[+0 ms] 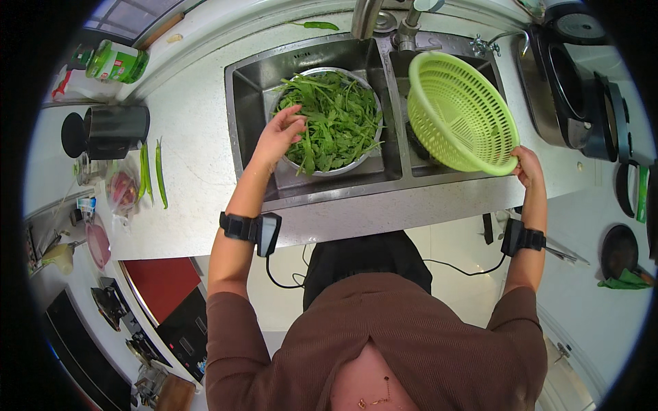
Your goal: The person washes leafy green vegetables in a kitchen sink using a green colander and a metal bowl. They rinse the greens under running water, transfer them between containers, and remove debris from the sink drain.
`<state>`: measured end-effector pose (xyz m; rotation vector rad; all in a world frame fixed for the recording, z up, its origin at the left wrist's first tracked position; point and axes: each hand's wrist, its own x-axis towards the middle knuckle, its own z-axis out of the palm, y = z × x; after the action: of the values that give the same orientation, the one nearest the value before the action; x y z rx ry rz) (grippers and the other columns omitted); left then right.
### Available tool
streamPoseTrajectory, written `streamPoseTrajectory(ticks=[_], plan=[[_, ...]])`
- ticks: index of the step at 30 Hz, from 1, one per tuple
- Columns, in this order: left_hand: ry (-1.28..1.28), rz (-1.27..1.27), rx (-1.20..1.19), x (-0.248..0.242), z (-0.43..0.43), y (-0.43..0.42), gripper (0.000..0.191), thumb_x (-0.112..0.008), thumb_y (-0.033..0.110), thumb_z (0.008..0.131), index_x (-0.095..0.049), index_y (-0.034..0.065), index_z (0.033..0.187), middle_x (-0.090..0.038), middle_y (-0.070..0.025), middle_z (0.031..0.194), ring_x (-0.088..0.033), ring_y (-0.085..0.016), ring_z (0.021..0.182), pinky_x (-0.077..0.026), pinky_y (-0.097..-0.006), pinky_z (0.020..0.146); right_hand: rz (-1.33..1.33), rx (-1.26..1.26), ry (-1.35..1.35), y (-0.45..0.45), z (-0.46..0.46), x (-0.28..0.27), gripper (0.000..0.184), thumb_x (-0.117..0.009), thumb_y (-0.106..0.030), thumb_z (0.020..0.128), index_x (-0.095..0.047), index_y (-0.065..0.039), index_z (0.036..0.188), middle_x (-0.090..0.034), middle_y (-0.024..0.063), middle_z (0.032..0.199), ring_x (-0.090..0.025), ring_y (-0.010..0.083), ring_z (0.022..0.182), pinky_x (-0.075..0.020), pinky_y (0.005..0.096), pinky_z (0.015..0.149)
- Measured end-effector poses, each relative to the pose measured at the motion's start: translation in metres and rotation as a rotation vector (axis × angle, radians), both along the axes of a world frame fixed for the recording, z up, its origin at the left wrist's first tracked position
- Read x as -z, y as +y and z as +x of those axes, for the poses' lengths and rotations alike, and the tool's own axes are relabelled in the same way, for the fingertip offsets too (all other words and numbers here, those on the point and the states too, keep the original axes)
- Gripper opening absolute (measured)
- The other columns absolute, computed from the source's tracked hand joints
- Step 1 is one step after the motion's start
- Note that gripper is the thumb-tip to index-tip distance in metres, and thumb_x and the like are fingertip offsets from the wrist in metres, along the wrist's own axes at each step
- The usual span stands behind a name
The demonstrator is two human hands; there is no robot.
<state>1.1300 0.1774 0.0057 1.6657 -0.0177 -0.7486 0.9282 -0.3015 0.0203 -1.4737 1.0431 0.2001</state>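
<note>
A metal basin [360, 165] heaped with leafy greens [336, 120] sits in the left bowl of the stainless steel sink [313, 194]. Over the left edge of the greens is my left hand [284, 132], its fingers apart and nothing in them; whether the fingertips touch the leaves I cannot tell. My right hand [527, 165] grips the near right rim of a light green plastic colander [457, 115]. The colander is tilted over the right sink bowl, its mouth facing up and right. I see no greens heaped inside it.
Behind the sink stands a faucet [408, 31], with a small tap [483, 46] at right. Green chili peppers [161, 174], a bag of red produce [123, 187] and a dark pot [118, 131] lie left. A rice cooker-like appliance [545, 92] stands right. Cables hang from my forearm straps.
</note>
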Motion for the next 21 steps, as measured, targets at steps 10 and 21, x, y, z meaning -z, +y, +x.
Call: streamPoseTrajectory(ticks=[10,21], plan=[[0.129,0.468,0.092,0.116,0.017,0.044,0.071,-0.065,0.016,0.067,-0.028,0.0102,0.127,-0.039,-0.0107,0.121,-0.045,-0.017,0.099,-0.039,-0.0251,0.075,-0.003,0.095,0.06,0.007,0.018,0.109,0.021,-0.048,-0.009,0.075,-0.047,0.0,0.095,-0.057,0.009,0.082,-0.057,0.0166,0.066,-0.049,0.0273,0.052],[-0.278,0.956,0.535,0.13,0.012,0.009,0.127,-0.078,0.04,0.046,0.017,0.0245,0.128,0.013,-0.0204,0.134,-0.002,-0.04,0.123,-0.016,-0.0468,0.098,-0.767,-0.785,-0.587,0.177,0.137,0.039,0.059,-0.06,-0.028,0.071,-0.036,-0.003,0.118,-0.043,0.0196,0.115,-0.039,0.0315,0.109,-0.0316,0.0351,0.091]])
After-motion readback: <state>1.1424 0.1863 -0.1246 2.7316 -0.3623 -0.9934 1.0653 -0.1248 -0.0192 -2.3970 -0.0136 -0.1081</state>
